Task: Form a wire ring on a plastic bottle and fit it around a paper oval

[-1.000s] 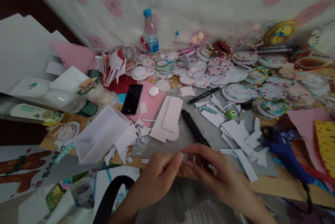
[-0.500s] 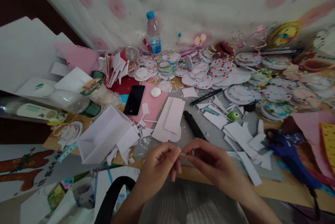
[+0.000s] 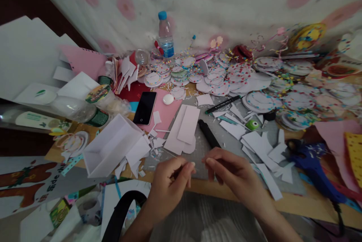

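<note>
My left hand (image 3: 173, 181) is over the table's front edge, its thumb and fingers curled together; anything between them is too small to make out. A short distance to the right, my right hand (image 3: 233, 170) has its thumb pressed to its forefinger, and I cannot tell what it pinches. The hands are apart. Just beyond them lie folded white paper pieces (image 3: 185, 127) on a grey cutting mat (image 3: 199, 163). A thick black pen (image 3: 208, 133) points toward my right hand. White paper strips (image 3: 260, 147) lie scattered to the right.
An open white paper box (image 3: 113, 146) and a phone (image 3: 145, 108) are at the left. Behind stand a water bottle (image 3: 166, 40) and stacks of decorated paper discs (image 3: 216, 78). A blue glue gun (image 3: 313, 166) lies at the right, near a green one-eyed figure (image 3: 252, 124).
My hands have moved apart from each other; the fingertips nearly met before. A small thin item seen between them earlier no longer shows clearly.
</note>
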### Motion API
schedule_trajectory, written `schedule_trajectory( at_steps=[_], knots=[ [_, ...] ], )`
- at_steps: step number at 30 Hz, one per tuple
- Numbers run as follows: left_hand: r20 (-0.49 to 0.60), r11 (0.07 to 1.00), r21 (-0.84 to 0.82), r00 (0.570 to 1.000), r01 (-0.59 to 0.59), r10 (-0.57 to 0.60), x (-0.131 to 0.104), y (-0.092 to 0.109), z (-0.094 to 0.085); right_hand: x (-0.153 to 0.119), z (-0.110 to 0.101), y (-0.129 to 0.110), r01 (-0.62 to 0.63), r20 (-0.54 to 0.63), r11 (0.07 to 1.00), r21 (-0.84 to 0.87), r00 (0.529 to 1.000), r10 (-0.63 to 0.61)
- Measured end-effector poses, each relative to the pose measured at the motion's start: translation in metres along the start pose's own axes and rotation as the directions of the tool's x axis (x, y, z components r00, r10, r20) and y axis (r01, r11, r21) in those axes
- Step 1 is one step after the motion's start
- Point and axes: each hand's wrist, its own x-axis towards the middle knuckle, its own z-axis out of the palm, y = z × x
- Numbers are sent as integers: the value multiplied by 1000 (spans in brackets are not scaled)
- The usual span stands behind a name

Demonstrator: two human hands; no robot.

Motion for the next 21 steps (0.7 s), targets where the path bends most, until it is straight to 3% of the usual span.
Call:
schedule_trajectory(
  at_steps=[4, 7, 9, 11, 13, 16, 21],
  knots=[
    [-42, 997, 50, 998, -53, 55, -1, -5, -1, 1, -8, 8, 64, -154, 997, -43, 986, -70],
    [-73, 997, 34, 995, -67, 69, -2, -9, -3, 0, -16, 17, 128, -335, 991, 25, 936, -112],
    [-86, 998, 21, 995, -54, 56, -2, -10, -5, -1, -20, 19, 154, -363, 987, 52, 924, -125],
    [-89, 999, 17, 995, -38, 40, -2, -10, -6, -3, -19, 17, 125, -240, 992, 2, 963, -121],
    [-76, 999, 16, 997, -27, 28, -1, -9, -6, -5, -14, 13, 86, -37, 992, -88, 995, -89],
    [-18, 1000, 0, 1000, -7, 7, -1, -7, -4, -5, -5, 6, 94, 184, 977, -194, 981, -58],
    [55, 987, -137, 996, 78, -71, 1, -3, 0, -2, -1, 2, 78, 192, 979, -190, 981, -41]
  ],
)
